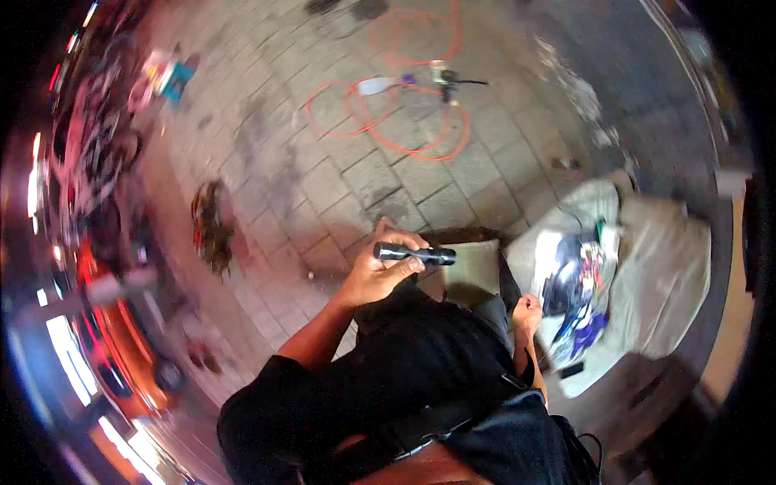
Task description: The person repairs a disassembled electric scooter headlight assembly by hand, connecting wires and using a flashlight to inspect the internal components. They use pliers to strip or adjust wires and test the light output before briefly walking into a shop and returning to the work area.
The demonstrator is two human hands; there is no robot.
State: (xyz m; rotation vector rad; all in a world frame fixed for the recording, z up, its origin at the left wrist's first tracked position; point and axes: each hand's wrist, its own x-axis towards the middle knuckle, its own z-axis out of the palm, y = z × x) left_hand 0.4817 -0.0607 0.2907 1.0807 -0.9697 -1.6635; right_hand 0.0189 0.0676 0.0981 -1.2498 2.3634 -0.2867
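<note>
My left hand (390,263) is closed around a black flashlight (415,254), held level in front of my body with one end toward the right. My right hand (527,312) is lower on the right, its fingers curled in. Whether anything sits inside them is too small to make out. Just beyond it, a pale sack or cloth (651,275) lies spread out. On it is a brightly lit heap of mixed small items (574,279), including a dark bundle, something purple (589,333) and clear plastic. A small dark flat object (571,370) lies at the cloth's near edge.
Ahead on the paving, an orange hose (465,137) lies in loops beside a small tool with a black handle (444,74). A leafy clump (212,226) lies to the left. Parked bicycles (101,137) and an orange car (129,347) line the left side.
</note>
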